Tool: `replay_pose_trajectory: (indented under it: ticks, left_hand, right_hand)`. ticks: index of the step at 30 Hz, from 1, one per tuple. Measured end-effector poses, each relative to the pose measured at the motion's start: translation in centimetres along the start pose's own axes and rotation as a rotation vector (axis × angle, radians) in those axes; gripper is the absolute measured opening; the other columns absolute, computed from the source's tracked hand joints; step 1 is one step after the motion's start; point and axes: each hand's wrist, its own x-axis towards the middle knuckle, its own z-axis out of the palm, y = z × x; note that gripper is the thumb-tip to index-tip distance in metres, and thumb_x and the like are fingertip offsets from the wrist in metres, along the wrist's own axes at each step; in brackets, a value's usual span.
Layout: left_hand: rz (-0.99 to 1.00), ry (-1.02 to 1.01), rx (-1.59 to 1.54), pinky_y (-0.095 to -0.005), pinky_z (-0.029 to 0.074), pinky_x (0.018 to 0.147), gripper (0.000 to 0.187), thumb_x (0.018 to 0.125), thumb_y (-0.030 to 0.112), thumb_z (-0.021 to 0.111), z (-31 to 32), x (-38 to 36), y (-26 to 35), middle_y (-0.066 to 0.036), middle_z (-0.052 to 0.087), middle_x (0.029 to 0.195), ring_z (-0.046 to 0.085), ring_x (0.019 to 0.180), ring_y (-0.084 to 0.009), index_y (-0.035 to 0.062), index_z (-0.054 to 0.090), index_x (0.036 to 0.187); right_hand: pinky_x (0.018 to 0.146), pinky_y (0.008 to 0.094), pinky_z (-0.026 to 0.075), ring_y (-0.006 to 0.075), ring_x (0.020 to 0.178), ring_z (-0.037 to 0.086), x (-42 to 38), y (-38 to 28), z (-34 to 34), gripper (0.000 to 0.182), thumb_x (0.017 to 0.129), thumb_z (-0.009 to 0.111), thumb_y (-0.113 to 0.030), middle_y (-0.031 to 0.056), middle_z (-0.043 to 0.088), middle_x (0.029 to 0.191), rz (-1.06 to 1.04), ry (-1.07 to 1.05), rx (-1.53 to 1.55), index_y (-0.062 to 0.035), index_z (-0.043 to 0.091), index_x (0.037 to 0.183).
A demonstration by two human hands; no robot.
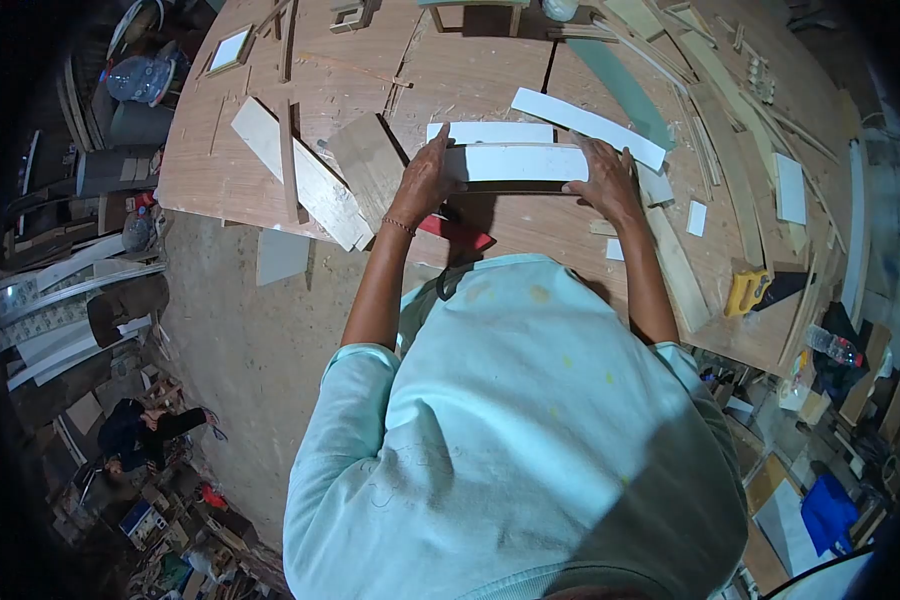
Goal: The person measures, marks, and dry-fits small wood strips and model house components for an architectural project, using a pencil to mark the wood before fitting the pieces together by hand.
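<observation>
Between my hands is a white-faced wooden board (518, 163), gripped at both ends close over the workbench (370, 80). My left hand (427, 180) is closed on its left end, and my right hand (604, 182) on its right end. Just beyond it lies another white strip (500, 132), and a longer white strip (590, 128) slants off to the right. A red tool-like piece (457, 233) rests near the bench's front edge, below my left hand. Left of that hand is a brown wooden board (368, 158).
Pale planks (305, 175) lie at the left. A yellow-handled saw (748, 292) sits at the right edge, near long wood strips (730, 170). A green strip (625, 92) lies toward the back. Another person (150, 435) is low at the far left, among scraps.
</observation>
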Motion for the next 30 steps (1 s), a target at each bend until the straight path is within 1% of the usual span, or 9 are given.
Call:
replay_pose_trajectory:
  ticks: [5, 9, 14, 15, 16, 17, 18, 21, 30]
  left_hand:
    - [-0.035, -0.023, -0.017, -0.0347, 0.035, 0.093, 0.092, 0.052, 0.006, 0.073, 0.1, -0.1, 0.0, -0.019, 0.047, 0.113, 0.043, 0.108, -0.0320, -0.0026, 0.020, 0.128]
    - [-0.039, 0.051, -0.060, -0.0357, 0.035, 0.093, 0.085, 0.061, 0.008, 0.070, 0.2, -0.8, 0.3, -0.021, 0.038, 0.124, 0.038, 0.115, -0.0311, 0.0020, 0.021, 0.130]
    - [-0.166, 0.106, -0.308, -0.0345, 0.036, 0.091, 0.071, 0.073, 0.006, 0.061, 1.5, -1.6, -0.2, -0.023, 0.036, 0.125, 0.039, 0.115, -0.0284, 0.0007, 0.019, 0.130]
    - [-0.235, 0.148, -0.476, -0.0329, 0.039, 0.087, 0.062, 0.076, 0.003, 0.054, 1.6, -1.7, 0.2, -0.023, 0.041, 0.119, 0.044, 0.110, -0.0279, -0.0031, 0.020, 0.128]
    - [-0.304, 0.190, -0.643, -0.0314, 0.041, 0.083, 0.054, 0.079, 0.000, 0.047, 1.6, -1.8, 0.4, -0.023, 0.047, 0.114, 0.048, 0.106, -0.0274, -0.0070, 0.021, 0.126]
    - [-0.250, 0.259, -0.565, -0.0273, 0.045, 0.074, 0.051, 0.078, -0.008, 0.040, 2.9, -1.6, -1.5, -0.020, 0.049, 0.111, 0.055, 0.093, -0.0201, -0.0070, 0.022, 0.126]
    - [-0.248, 0.257, -0.567, -0.0273, 0.045, 0.074, 0.051, 0.078, -0.008, 0.040, 2.7, -1.6, -1.2, -0.020, 0.049, 0.111, 0.055, 0.093, -0.0201, -0.0070, 0.022, 0.126]
    - [-0.455, 0.273, -0.809, -0.0237, 0.045, 0.064, 0.051, 0.078, -0.008, 0.040, 2.0, -1.6, -0.3, -0.016, 0.052, 0.108, 0.054, 0.072, -0.0127, -0.0057, 0.024, 0.126]
    - [-0.509, 0.351, -0.872, -0.0200, 0.040, 0.068, 0.049, 0.078, -0.007, 0.040, 2.2, -1.5, 0.0, -0.017, 0.052, 0.110, 0.050, 0.081, -0.0116, -0.0055, 0.028, 0.126]
  right_hand:
    - [0.101, 0.0529, 0.011, 0.0228, 0.120, 0.031, 0.0, -0.2, -0.1, 0.084, 0.053, 0.073, -0.025, 0.0109, 0.040, 0.125, 0.024, 0.000, -0.019, -0.0132, 0.034, 0.126]
    - [0.101, 0.0529, 0.013, 0.0226, 0.120, 0.031, -0.4, -0.6, -1.0, 0.084, 0.054, 0.073, -0.028, 0.0111, 0.039, 0.125, 0.020, 0.038, 0.015, -0.0132, 0.033, 0.127]
    - [0.099, 0.0460, 0.022, 0.0266, 0.118, 0.033, -0.2, 1.7, -0.9, 0.063, 0.070, 0.064, -0.021, 0.0119, 0.037, 0.127, 0.089, 0.205, 0.220, -0.0082, 0.035, 0.124]
    - [0.096, 0.0394, 0.028, 0.0311, 0.115, 0.036, -0.2, 2.4, -0.6, 0.047, 0.078, 0.054, -0.017, 0.0167, 0.037, 0.125, 0.077, 0.260, 0.284, -0.0035, 0.039, 0.120]
    - [0.096, 0.0394, 0.028, 0.0311, 0.115, 0.036, -0.1, 3.2, 0.1, 0.047, 0.078, 0.054, -0.017, 0.0167, 0.037, 0.125, 0.080, 0.261, 0.281, -0.0035, 0.039, 0.120]
    - [0.094, 0.0380, 0.031, 0.0321, 0.111, 0.040, 0.1, 4.0, 1.0, 0.043, 0.078, 0.052, -0.013, 0.0183, 0.041, 0.121, 0.084, 0.367, 0.284, -0.0021, 0.041, 0.118]
    - [0.091, 0.0366, 0.034, 0.0332, 0.108, 0.044, 0.1, 4.1, 1.1, 0.039, 0.079, 0.050, -0.010, 0.0200, 0.045, 0.117, 0.088, 0.474, 0.286, -0.0008, 0.043, 0.116]
    - [0.086, 0.0377, 0.039, 0.0334, 0.101, 0.050, -0.2, 4.2, 1.2, 0.034, 0.078, 0.047, -0.004, 0.0208, 0.052, 0.108, 0.265, 0.436, 0.418, 0.0000, 0.047, 0.112]
    - [0.073, 0.0363, 0.045, 0.0280, 0.076, 0.060, -0.9, 3.1, 0.3, 0.030, 0.074, 0.051, -0.003, 0.0173, 0.061, 0.082, 0.397, 0.455, 0.423, -0.0006, 0.054, 0.104]
